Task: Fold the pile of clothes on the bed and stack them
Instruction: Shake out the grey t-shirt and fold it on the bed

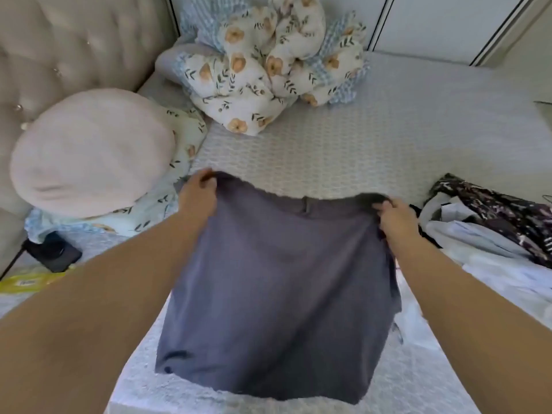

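Observation:
A blue-grey garment (277,294) hangs spread out in front of me above the bed (373,138). My left hand (198,194) pinches its upper left corner. My right hand (394,218) grips the upper right corner, where the cloth bunches. The lower edge of the garment hangs free near the bed's front. The pile of unfolded clothes (490,225) lies at the right, white and light pieces under a dark patterned one.
A crumpled floral quilt (268,70) sits at the back of the bed. A round pink cushion (89,150) leans on the tufted headboard (59,40) at the left. A black phone (55,253) and a yellow packet (30,282) lie at the left edge.

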